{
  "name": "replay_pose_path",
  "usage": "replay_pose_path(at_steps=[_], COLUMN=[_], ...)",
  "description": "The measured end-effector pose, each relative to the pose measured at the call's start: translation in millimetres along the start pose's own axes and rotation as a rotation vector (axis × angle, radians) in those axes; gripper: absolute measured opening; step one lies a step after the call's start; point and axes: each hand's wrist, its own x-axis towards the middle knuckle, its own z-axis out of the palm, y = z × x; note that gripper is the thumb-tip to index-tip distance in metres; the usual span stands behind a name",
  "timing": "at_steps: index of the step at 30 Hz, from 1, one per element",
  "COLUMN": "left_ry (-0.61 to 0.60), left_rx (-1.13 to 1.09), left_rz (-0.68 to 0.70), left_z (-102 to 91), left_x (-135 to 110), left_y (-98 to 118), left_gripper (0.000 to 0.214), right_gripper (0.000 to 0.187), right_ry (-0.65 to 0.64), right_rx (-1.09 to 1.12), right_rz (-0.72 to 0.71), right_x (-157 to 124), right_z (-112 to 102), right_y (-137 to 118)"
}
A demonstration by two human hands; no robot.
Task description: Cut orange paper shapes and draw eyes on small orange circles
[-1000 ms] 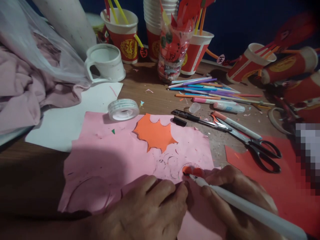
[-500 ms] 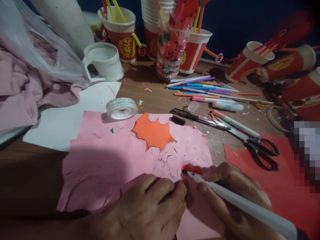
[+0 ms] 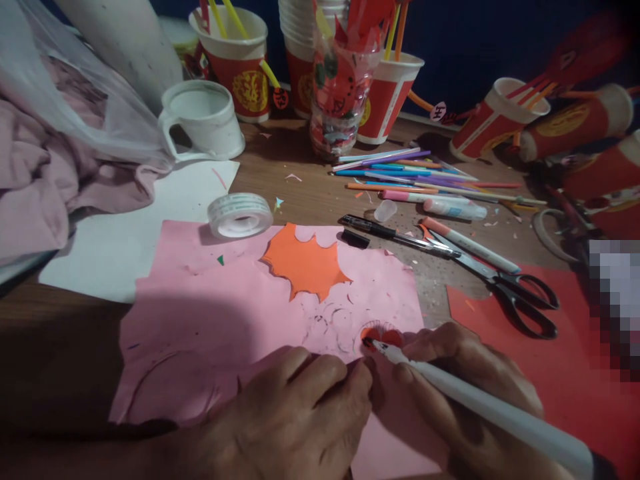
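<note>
My right hand [image 3: 465, 380] grips a thick white marker [image 3: 490, 403] slantwise. Its dark tip touches the left one of two small orange-red circles [image 3: 391, 338], with thin lines drawn around their upper edge. Close beside them rests my left hand [image 3: 300, 413], palm down and fingers curled together at the lower edge of the circles. The fingertips are hidden, so what they pinch or press does not show. Both hands lie over a pink sheet [image 3: 165, 313] with drawn circles. A spiky orange paper cutout [image 3: 307, 263] lies on it, just beyond the hands.
A tape roll [image 3: 240, 215], black pen [image 3: 395, 235], scissors [image 3: 510, 287] and several coloured sticks [image 3: 400, 173] lie around the sheet. Behind stand a white mug [image 3: 203, 123], a clear plastic cup [image 3: 337, 100] and red paper cups [image 3: 250, 80]. Red paper [image 3: 560, 360] is at right.
The view has shifted very slightly. Both hands hold nearly the same position, and the marker tip stays on the left orange-red circle.
</note>
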Motion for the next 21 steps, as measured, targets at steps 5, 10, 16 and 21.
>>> replay_pose_path(at_steps=[5, 10, 16, 21], left_ry=[-0.01, -0.024, 0.006, 0.017], left_rx=[0.02, 0.032, 0.018, 0.014], left_rz=[0.028, 0.041, 0.039, 0.029], left_z=[-0.9, -3.3, -1.8, 1.8], left_x=[0.9, 1.5, -1.5, -1.1], left_y=[-0.5, -1.6, 0.0, -3.4], left_gripper=[0.032, 0.034, 0.032, 0.034], right_gripper=[0.009, 0.008, 0.006, 0.006], right_ry=[-0.003, 0.025, 0.055, 0.062], right_rx=[-0.046, -0.254, -0.26, -0.191], right_rz=[-0.205, -0.158, -0.147, -0.154], right_x=[-0.6, -7.7, -10.2, -7.3], right_z=[-5.9, -12.8, -12.6, -6.7], right_y=[-0.1, 4.9, 9.8, 7.2])
